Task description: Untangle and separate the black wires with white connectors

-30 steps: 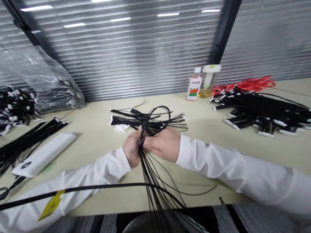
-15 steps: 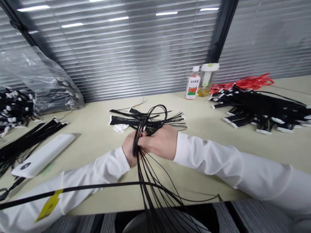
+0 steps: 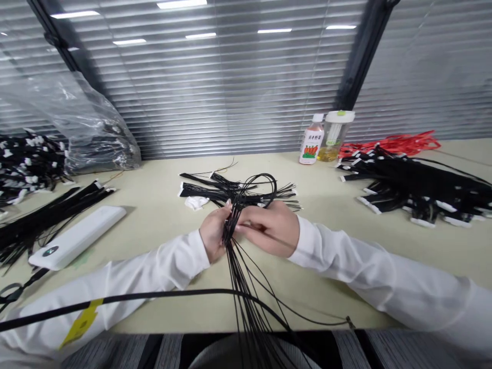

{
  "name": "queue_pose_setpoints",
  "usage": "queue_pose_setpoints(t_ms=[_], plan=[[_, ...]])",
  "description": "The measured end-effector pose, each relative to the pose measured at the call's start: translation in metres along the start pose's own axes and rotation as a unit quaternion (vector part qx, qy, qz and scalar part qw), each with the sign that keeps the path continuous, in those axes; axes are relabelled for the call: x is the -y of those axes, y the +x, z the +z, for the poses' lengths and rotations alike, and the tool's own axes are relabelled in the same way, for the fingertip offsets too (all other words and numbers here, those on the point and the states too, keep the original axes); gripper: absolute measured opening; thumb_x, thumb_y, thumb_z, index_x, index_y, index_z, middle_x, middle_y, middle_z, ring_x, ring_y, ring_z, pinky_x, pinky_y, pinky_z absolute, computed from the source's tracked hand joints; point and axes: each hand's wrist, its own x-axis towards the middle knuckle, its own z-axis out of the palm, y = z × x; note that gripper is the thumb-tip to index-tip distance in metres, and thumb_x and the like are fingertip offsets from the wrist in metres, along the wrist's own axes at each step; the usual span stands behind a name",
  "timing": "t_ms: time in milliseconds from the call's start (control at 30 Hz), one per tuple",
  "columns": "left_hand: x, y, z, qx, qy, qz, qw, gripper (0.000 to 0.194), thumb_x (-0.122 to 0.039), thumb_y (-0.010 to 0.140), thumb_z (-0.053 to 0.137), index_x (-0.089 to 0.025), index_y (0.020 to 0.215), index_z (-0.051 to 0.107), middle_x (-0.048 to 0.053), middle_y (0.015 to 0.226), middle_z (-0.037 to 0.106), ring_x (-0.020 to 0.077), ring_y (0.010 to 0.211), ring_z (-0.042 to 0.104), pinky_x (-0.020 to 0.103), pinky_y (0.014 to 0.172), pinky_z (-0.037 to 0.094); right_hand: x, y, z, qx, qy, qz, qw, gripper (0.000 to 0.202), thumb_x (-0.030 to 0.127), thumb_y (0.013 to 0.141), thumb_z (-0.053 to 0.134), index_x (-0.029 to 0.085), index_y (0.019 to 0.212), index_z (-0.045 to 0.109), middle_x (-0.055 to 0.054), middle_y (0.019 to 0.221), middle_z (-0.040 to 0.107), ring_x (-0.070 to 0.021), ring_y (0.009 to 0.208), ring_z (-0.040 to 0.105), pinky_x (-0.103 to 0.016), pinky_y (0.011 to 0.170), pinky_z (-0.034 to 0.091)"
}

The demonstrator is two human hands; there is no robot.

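Note:
A bundle of thin black cables is bent into a loop at the middle of the table, and its loose ends hang down over the front edge. My left hand is closed round the bundle from the left. From the right, my right hand pinches the cables at the same spot, fingers bent. The loop's top stands up beyond my hands. Behind it lie flat black cable strips with white ends, beside a crumpled white scrap.
At left are a white power bank, black cables, scissors and a plastic bag. At right, a bottle, a clear cup, red strips and a black cable pile. A thick black cable crosses in front.
My right hand has shifted right, its fingers now more bent at the bundle. My left hand keeps its hold. The whole view has shifted slightly.

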Motion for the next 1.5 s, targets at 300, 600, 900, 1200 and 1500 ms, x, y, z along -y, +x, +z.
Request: queue_pose_setpoints(t_ms=[300,600,900,1200,1500], plan=[[-0.001,0.0,-0.009,-0.005,-0.01,-0.048,0.999,0.028,-0.039,0.075,0.044,-0.018,0.06,0.036,-0.009,0.035,0.025,0.0018,0.024,0.017,0.015,0.026,0.011,0.011,0.007,-0.042,-0.331,0.32,0.154,0.874,0.004,0.017,0.073,0.052,0.017,0.07,0.049,0.007,0.05,0.046,-0.0036,0.042,0.045,-0.017,0.042,0.037],[0.007,0.0,-0.011,-0.035,0.015,-0.001,0.999,0.03,-0.042,0.077,0.042,-0.017,0.061,0.039,-0.007,0.038,0.03,0.0031,0.025,0.024,0.015,0.025,0.016,0.034,0.008,-0.053,-0.171,0.567,0.272,0.758,0.019,0.016,0.071,0.05,0.02,0.09,0.046,0.004,0.06,0.048,-0.0051,0.05,0.047,-0.021,0.051,0.042],[0.003,-0.005,-0.011,0.009,0.022,-0.009,1.0,0.033,-0.049,0.074,0.043,-0.018,0.063,0.037,-0.009,0.039,0.027,0.0024,0.021,0.02,0.015,0.021,0.016,-0.01,-0.003,-0.025,-0.109,0.291,0.347,0.885,0.026,0.039,0.075,0.046,0.014,0.071,0.053,0.005,0.044,0.041,-0.0033,0.037,0.036,-0.017,0.039,0.03],[0.01,-0.009,-0.01,-0.037,0.108,0.073,0.991,0.04,-0.054,0.068,0.048,-0.016,0.058,0.042,-0.008,0.035,0.028,0.0022,0.023,0.024,0.016,0.024,0.018,-0.004,-0.014,-0.02,0.023,-0.046,0.167,0.985,0.029,0.036,0.083,0.037,0.016,0.073,0.055,0.003,0.049,0.046,-0.0038,0.043,0.036,-0.017,0.049,0.028],[0.018,-0.009,-0.013,-0.003,0.17,0.111,0.979,0.035,-0.048,0.073,0.046,-0.016,0.06,0.043,-0.007,0.038,0.037,0.0017,0.028,0.031,0.015,0.031,0.022,-0.005,-0.019,-0.015,0.074,-0.077,0.157,0.982,0.033,0.036,0.084,0.034,0.017,0.074,0.059,0.001,0.055,0.053,-0.0043,0.047,0.04,-0.018,0.052,0.028]])
